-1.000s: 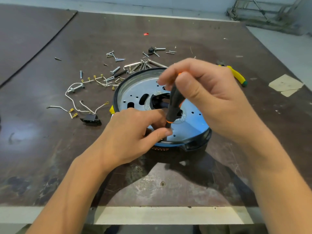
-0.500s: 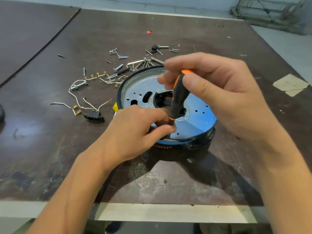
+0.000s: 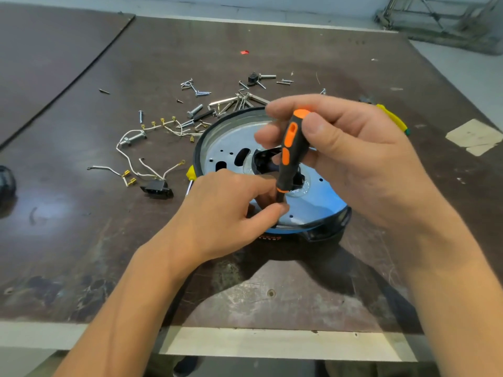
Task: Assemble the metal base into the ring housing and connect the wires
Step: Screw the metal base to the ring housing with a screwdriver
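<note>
A round metal base [image 3: 231, 144] with slots and holes lies inside the black ring housing [image 3: 324, 232] at the table's centre. My right hand [image 3: 353, 156] grips a black and orange screwdriver [image 3: 290, 151], held nearly upright, with its tip down near the base's front rim. My left hand [image 3: 228, 213] rests on the front left of the base, thumb and forefinger pinching around the screwdriver's shaft; what lies under the tip is hidden. White wires [image 3: 130, 159] with brass terminals and a black connector [image 3: 156, 187] lie loose to the left.
Loose screws, bolts and metal pins [image 3: 231, 100] are scattered behind the housing. A yellow-handled tool [image 3: 392, 119] lies behind my right hand, another yellow handle [image 3: 191, 174] at the housing's left. Paper pieces [image 3: 475, 136] sit at the right. The table's front edge [image 3: 245, 341] is near.
My right hand has turned on the screwdriver handle, showing more of its orange top. My left hand stays pinched at the shaft. The view has shifted slightly.
</note>
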`<state>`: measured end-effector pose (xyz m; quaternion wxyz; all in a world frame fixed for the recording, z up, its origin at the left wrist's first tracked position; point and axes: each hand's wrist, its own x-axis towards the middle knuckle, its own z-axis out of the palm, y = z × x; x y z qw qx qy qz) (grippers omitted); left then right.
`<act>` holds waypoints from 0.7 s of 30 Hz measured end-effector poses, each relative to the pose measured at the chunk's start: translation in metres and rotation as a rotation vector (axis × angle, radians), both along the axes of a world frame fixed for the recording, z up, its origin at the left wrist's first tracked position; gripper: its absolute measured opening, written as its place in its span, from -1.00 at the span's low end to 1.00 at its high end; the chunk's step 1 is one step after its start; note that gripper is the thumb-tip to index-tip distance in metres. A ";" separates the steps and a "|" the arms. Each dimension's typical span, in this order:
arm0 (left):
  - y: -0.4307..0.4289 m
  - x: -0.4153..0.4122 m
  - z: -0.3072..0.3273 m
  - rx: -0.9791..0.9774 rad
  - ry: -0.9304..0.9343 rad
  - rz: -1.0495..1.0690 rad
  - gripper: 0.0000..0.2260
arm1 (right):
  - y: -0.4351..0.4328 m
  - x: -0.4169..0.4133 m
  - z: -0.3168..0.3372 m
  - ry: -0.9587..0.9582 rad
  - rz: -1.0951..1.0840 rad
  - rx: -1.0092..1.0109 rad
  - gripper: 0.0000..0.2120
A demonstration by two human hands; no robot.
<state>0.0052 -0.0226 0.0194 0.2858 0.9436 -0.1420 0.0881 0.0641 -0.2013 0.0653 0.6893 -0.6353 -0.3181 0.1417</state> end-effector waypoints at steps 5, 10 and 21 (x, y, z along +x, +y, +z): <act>0.001 0.000 -0.001 0.001 -0.013 -0.017 -0.78 | 0.010 -0.003 -0.003 -0.103 -0.168 0.018 -0.78; 0.001 0.001 -0.002 -0.002 0.000 -0.004 -0.78 | 0.005 0.000 -0.006 0.014 0.006 0.050 -0.82; 0.002 0.001 -0.004 0.005 -0.055 -0.024 -0.70 | 0.016 -0.005 -0.008 -0.032 -0.077 0.056 -0.85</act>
